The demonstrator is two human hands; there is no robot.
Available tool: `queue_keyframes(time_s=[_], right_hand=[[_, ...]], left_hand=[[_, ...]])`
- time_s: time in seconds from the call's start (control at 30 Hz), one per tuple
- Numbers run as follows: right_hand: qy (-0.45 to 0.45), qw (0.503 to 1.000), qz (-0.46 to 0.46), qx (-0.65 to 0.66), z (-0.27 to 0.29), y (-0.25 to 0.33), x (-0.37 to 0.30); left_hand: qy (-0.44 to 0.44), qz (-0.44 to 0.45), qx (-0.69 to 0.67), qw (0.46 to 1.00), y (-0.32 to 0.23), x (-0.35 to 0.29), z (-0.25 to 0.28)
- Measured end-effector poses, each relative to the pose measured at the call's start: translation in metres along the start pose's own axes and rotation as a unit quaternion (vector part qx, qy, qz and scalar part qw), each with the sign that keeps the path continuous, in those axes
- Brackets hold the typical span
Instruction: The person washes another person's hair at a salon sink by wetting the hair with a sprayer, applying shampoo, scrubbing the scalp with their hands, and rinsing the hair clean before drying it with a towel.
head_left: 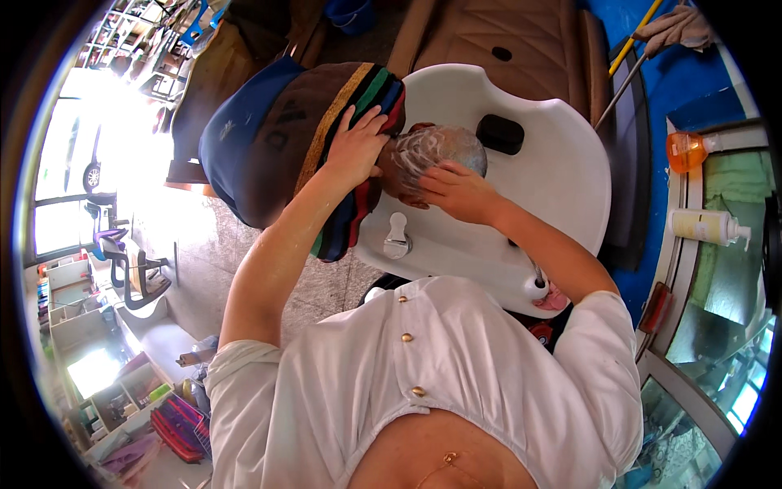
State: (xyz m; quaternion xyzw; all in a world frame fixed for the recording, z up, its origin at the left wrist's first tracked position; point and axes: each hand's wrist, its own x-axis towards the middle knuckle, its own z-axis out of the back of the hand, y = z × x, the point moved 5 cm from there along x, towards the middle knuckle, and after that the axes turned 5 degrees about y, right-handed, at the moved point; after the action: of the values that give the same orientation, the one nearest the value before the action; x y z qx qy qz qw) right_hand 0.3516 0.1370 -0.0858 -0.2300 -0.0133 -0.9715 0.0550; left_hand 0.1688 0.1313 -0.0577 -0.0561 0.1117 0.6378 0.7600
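A person bends forward with their head [407, 153] over a white salon wash basin [574, 175]. Streaks of white lather cover the short hair. My right hand [459, 192] lies on the side of the lathered head, fingers stretched out. At the back of the neck my left hand [355, 148] rests with its fingers on a striped towel [377, 102], which wraps the person's collar. Neither hand grips anything. The person wears a brown and blue top [273, 122]. A chrome and white tap lever [397, 236] sits on the basin's near rim, below my hands.
A black pad [499, 134] lies inside the basin. A brown padded bench [505, 28] stands beyond it. On the right are an orange bottle [686, 151], a white pump bottle [707, 226] and a glove [674, 33]. A cluttered shelf unit [106, 379] fills the lower left.
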Motion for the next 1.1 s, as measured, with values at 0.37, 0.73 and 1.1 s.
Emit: queue_keyframes(time_s=[0.37, 0.73, 1.1], right_hand=[[0.105, 0.986, 0.057, -0.117, -0.028, 0.019, -0.036], [0.036, 0.852, -0.505, 0.132, -0.035, -0.074, 0.003], [0.208, 0.867, -0.423, 0.161, -0.057, -0.091, 0.028]], left_hand=[[0.002, -0.004, -0.016, 1.000, -0.004, 0.001, 0.004], [0.014, -0.001, -0.016, 1.000, -0.004, 0.004, 0.005], [0.038, 0.012, -0.016, 0.999, -0.008, 0.002, 0.005]])
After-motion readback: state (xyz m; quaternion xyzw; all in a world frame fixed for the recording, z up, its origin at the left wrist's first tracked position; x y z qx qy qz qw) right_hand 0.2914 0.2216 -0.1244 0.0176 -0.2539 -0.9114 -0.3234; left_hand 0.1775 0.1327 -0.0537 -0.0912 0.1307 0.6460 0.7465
